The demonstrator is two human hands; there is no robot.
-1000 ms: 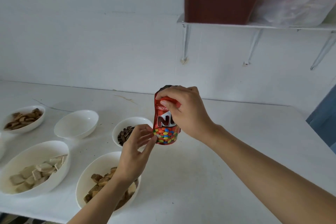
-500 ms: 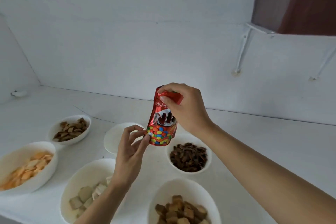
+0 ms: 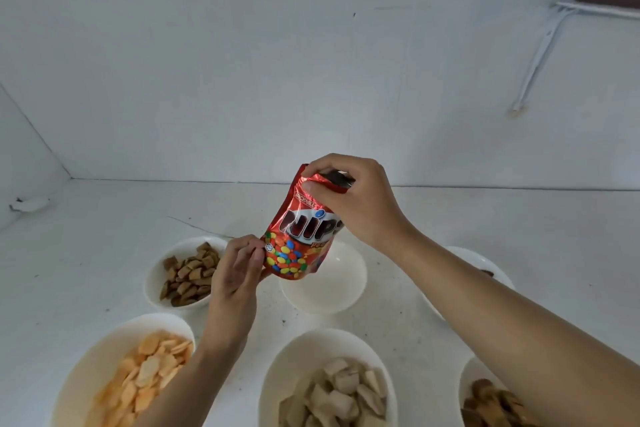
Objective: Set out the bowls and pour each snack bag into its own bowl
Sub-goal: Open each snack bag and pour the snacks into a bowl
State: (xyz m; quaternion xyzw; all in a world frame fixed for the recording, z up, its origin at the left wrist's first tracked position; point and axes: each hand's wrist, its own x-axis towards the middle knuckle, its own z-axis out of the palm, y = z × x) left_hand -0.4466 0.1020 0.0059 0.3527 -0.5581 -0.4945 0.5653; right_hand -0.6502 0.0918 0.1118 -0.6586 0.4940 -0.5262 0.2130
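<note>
A shiny red foil snack bag (image 3: 304, 229) hangs upright over an empty round white bowl (image 3: 346, 291). The right hand (image 3: 356, 201) pinches the bag's top edge with curled fingers, and the left hand (image 3: 235, 274) pinches its lower left corner. A white bowl of brown pieces (image 3: 149, 282), a white bowl of orange crackers (image 3: 88, 354) and a white bowl of pale pieces (image 3: 294, 350) crowd the near left. The white table (image 3: 536, 225) shows its widest stretch at right and behind, up to the white wall (image 3: 311, 62).

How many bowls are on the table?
6. Back row: brown-snack bowl, empty bowl, half-hidden bowl behind the right arm. Front row: orange-cracker bowl, pale-snack bowl, cropped bowl at right. Others may be off-frame.
</note>
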